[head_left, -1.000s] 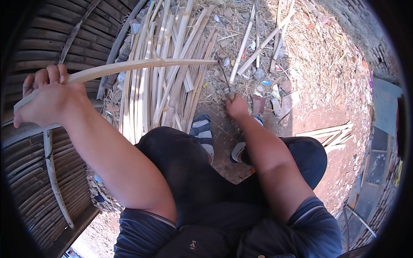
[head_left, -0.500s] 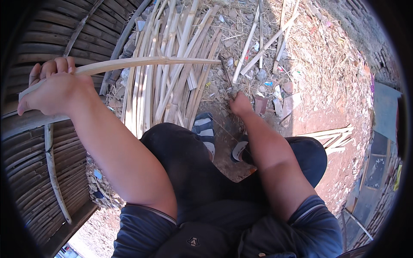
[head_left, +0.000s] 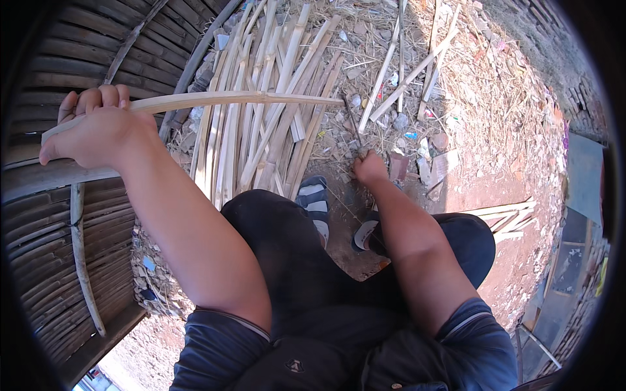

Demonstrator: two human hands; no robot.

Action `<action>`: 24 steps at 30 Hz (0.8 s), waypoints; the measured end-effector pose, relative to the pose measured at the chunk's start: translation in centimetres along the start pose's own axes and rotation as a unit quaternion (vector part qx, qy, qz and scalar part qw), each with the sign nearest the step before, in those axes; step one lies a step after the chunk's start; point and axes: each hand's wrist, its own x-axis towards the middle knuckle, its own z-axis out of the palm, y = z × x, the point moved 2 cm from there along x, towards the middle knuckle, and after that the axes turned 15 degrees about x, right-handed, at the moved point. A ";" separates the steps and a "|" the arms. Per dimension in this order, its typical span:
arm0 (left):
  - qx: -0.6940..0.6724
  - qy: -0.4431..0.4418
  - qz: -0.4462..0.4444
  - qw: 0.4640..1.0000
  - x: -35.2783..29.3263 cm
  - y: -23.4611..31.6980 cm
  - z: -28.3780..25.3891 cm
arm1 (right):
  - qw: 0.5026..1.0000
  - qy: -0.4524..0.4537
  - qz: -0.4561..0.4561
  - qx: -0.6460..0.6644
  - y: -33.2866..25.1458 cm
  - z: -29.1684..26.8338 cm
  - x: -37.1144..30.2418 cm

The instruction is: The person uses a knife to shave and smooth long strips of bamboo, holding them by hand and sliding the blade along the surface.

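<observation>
My left hand (head_left: 98, 133) and right hand (head_left: 370, 168) bare. Far behind each, pale-trimmed navy short sleeves (head_left: 479, 342). Nearer right hand, black trousers (head_left: 280, 241), dark-and-white banded footwear (head_left: 313, 199).

The pile (head_left: 251, 133) lies ahead of the left knee (head_left: 261, 218), wall (head_left: 75, 58) to its left, loose sticks (head_left: 415, 76) to its right. The strip (head_left: 208, 98) runs from the left hand (head_left: 98, 130) over the pile to the blade (head_left: 351, 120) in the right hand (head_left: 370, 168).

Hands (head_left: 101, 137): two
Held strip (head_left: 225, 98): one
Blade (head_left: 351, 118): one
Sandals (head_left: 314, 197): two
Sleeves (head_left: 218, 345): two
Knees (head_left: 267, 225): two
Piled strips (head_left: 225, 156): many, overlapping too much to count
</observation>
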 end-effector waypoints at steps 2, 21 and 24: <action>-0.002 -0.001 0.005 1.000 0.0 -0.1 0.0 | 0.993 -0.037 0.078 0.080 1.1 0.4 0.4; -0.104 -0.100 0.025 0.989 0.0 -0.8 0.0 | 0.670 -0.224 0.274 0.653 -1.5 0.6 -1.3; -0.119 -0.119 0.021 0.985 0.2 -1.2 -0.2 | 0.630 -0.208 0.241 0.709 -4.3 -0.6 -0.9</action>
